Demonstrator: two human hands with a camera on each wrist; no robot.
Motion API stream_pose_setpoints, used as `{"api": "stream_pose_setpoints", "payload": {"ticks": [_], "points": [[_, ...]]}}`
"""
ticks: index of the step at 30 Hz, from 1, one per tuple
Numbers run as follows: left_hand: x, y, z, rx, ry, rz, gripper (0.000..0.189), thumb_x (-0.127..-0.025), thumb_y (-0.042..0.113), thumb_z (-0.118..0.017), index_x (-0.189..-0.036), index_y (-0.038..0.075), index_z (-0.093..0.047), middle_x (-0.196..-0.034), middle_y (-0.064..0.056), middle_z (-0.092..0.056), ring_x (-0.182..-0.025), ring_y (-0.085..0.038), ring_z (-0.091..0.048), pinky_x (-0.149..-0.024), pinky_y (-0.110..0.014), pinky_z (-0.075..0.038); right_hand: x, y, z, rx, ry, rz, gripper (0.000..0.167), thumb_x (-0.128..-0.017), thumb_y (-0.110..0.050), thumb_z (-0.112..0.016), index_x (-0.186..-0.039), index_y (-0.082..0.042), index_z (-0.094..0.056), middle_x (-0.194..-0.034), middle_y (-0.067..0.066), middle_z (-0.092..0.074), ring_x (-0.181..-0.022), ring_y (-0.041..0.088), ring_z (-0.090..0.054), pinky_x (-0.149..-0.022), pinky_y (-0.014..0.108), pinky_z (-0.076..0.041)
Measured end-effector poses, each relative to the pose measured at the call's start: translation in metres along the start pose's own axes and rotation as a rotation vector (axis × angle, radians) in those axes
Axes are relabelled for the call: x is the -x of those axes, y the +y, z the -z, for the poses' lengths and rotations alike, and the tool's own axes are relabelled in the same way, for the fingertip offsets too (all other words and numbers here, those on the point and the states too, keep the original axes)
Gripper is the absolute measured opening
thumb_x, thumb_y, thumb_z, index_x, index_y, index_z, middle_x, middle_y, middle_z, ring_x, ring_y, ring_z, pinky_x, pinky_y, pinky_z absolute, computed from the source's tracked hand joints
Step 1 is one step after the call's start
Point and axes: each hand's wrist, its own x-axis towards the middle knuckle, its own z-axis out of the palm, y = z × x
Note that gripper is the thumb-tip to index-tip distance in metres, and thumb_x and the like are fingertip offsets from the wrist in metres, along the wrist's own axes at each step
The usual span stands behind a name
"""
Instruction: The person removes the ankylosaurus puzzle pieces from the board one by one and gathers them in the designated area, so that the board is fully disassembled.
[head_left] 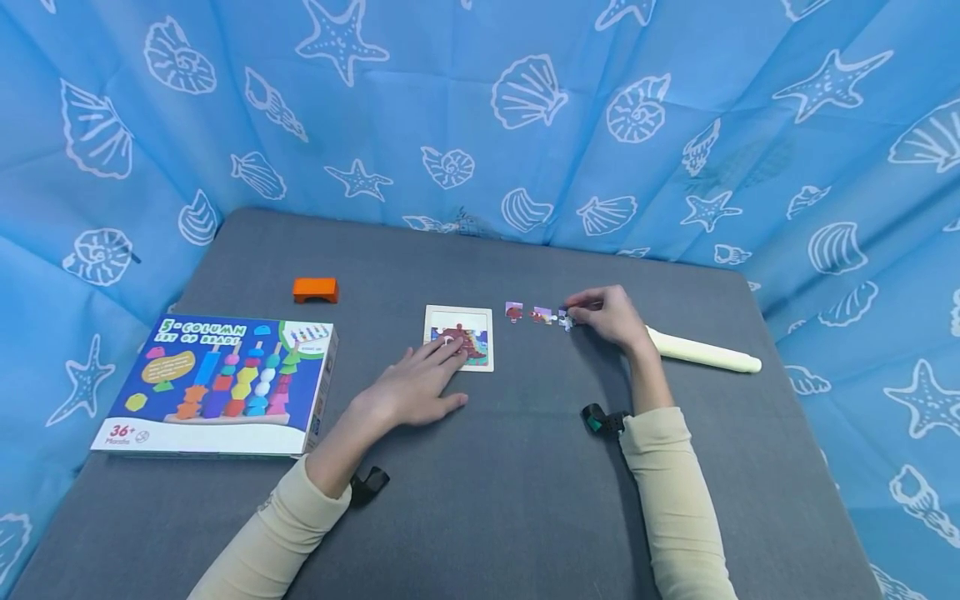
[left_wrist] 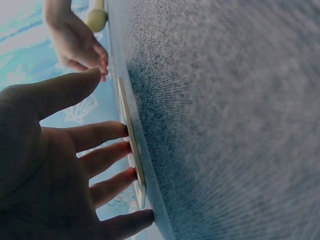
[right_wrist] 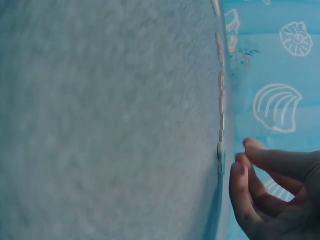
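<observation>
My left hand (head_left: pixel 415 387) rests with extended fingers on a small square jigsaw puzzle (head_left: pixel 429 318) with a pale frame. Its picture has a red-brown figure, partly covered by the fingers, and a light area along the top. In the left wrist view, the fingertips (left_wrist: pixel 131 174) lie at the edge of the puzzle board (left_wrist: pixel 131 127). My right hand (head_left: pixel 613 318) is bent down at the right end of a row of loose puzzle pieces (head_left: pixel 542 316). Its fingertips are right at the last puzzle piece (head_left: pixel 566 322); the right wrist view shows nothing between thumb and forefinger.
A boxed bead set (head_left: pixel 217 383) lies at the left on the grey table (head_left: pixel 510 500). Behind it is an orange arch block (head_left: pixel 316 290). A cream-coloured rod (head_left: pixel 708 351) lies right of my right hand. A blue shell-patterned curtain (head_left: pixel 480 117) surrounds the table.
</observation>
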Motion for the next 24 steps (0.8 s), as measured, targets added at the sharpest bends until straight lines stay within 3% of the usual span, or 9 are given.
{"api": "stream_pose_setpoints", "payload": {"ticks": [4, 11, 18, 24], "points": [[0.0, 0.0, 0.0, -0.007, -0.006, 0.004, 0.074, -0.111, 0.045, -0.059, -0.173, 0.015, -0.031, -0.185, -0.005, -0.017, -0.173, -0.031, -0.01, -0.138, -0.066, -0.016, 0.003, -0.004, -0.002, -0.073, -0.033, 0.011, 0.028, -0.106, -0.011, -0.069, -0.131, 0.0, -0.076, -0.13, 0.026, -0.076, -0.103, 0.018, -0.072, -0.082, 0.019, -0.056], [0.001, 0.001, 0.002, -0.016, -0.028, 0.006, 0.075, -0.112, 0.045, -0.058, -0.173, 0.015, -0.028, -0.185, -0.006, -0.015, -0.173, -0.032, -0.009, -0.137, -0.066, -0.015, 0.006, -0.013, -0.012, -0.152, -0.082, 0.054, 0.03, -0.105, -0.016, -0.074, -0.131, -0.002, -0.077, -0.127, 0.025, -0.076, -0.09, 0.003, -0.068, -0.081, 0.025, -0.059], [0.003, 0.003, 0.004, -0.035, -0.084, 0.02, 0.078, -0.112, 0.046, -0.057, -0.175, 0.016, -0.023, -0.186, -0.007, -0.009, -0.174, -0.032, -0.006, -0.138, -0.065, -0.016, 0.005, -0.035, -0.029, -0.253, -0.171, 0.073, 0.028, -0.103, -0.013, -0.075, -0.128, -0.002, -0.078, -0.128, 0.024, -0.077, -0.098, 0.008, -0.073, -0.088, 0.029, -0.063], [0.002, 0.001, 0.001, -0.063, -0.124, 0.042, 0.077, -0.112, 0.05, -0.056, -0.174, 0.014, -0.026, -0.186, -0.009, -0.011, -0.173, -0.035, -0.008, -0.137, -0.065, -0.018, 0.002, -0.057, -0.05, -0.293, -0.249, 0.119, 0.03, -0.102, -0.011, -0.076, -0.13, 0.001, -0.077, -0.131, 0.024, -0.077, -0.104, 0.012, -0.077, -0.094, 0.032, -0.066]]}}
